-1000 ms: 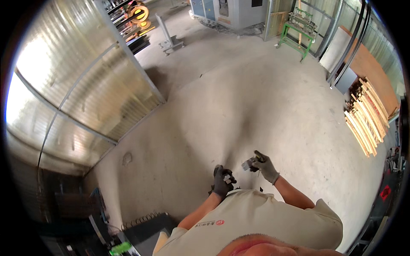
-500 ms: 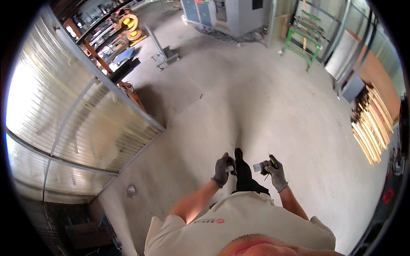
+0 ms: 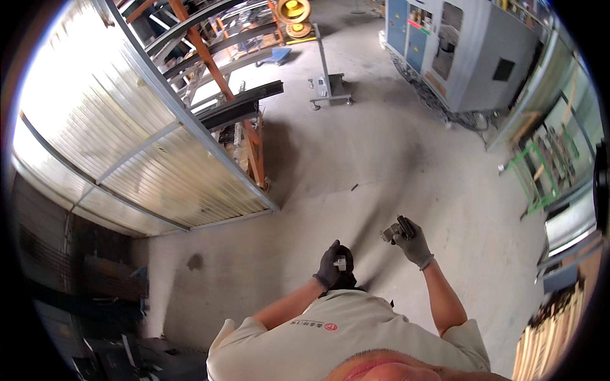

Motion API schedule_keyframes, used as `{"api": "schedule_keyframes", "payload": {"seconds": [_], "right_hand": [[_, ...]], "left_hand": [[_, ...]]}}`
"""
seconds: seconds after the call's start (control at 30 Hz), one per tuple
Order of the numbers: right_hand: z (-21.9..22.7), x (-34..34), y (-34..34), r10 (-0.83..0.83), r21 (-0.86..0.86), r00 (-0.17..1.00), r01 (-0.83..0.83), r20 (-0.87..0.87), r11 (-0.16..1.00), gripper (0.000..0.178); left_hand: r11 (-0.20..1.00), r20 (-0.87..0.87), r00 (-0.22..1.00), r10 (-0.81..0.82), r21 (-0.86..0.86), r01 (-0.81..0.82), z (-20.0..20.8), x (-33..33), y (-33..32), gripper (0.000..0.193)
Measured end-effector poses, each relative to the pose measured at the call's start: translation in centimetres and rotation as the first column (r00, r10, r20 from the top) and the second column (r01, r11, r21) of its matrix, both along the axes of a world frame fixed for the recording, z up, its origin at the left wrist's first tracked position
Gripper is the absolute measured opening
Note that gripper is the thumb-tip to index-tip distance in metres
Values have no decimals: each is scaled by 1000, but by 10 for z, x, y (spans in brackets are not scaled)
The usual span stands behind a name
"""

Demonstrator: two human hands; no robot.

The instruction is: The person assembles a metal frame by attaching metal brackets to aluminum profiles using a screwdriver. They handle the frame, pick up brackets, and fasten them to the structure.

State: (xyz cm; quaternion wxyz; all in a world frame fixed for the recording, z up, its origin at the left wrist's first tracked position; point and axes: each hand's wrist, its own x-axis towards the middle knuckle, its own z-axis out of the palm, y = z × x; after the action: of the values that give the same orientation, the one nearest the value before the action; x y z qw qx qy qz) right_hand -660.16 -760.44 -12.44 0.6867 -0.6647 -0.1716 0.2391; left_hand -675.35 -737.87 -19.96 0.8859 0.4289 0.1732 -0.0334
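Dark work gloves cover both of my hands, held out in front of my body. My left hand (image 3: 330,265) has its fingers closed around a small silvery metal piece (image 3: 341,262), whose pale end shows. Farther out and to the right, my right hand (image 3: 415,246) grips a black-handled tool (image 3: 404,225); its exact kind is unclear. A flat grey metal piece (image 3: 388,235) juts from the left side of the same hand. The fingers hide part of both items.
A translucent corrugated partition (image 3: 210,184) stands on the left, beside an orange rack (image 3: 254,146) with dark beams. Ahead are a wheeled stand (image 3: 330,92) and a large grey machine (image 3: 480,70). A green metal frame (image 3: 540,184) and stacked wooden strips (image 3: 551,330) line the right.
My view has turned left, so the rack, stand and machine sit farther right. My right hand has moved outward, away from my body. Both hands keep their hold.
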Motion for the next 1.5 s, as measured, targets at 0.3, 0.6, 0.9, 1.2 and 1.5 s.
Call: {"api": "schedule_keyframes", "payload": {"seconds": [0.3,0.6,0.9,1.2,1.5], "right_hand": [[-389,231,-263,-403,-878,823,-218,-400,426,69],[-317,461,-126,-447,-890,796,-237,-408,390,71],[-383,806,-102,-248,-882,891,-269,-380,387,74],[-284,1474,-39,-40,-827,940,318,339,464,43],[-299,1651,119,-142,-698,983,181,114,693,55]], "left_hand": [[979,-50,994,-102,-184,91,-52,348,29,50],[968,83,969,-234,115,224,21,729,112,58],[992,-135,986,98,87,-87,-43,1005,102,55],[998,-51,999,18,-65,-22,-7,1303,179,61],[847,-223,972,78,-498,-183,-77,1613,334,48]]}}
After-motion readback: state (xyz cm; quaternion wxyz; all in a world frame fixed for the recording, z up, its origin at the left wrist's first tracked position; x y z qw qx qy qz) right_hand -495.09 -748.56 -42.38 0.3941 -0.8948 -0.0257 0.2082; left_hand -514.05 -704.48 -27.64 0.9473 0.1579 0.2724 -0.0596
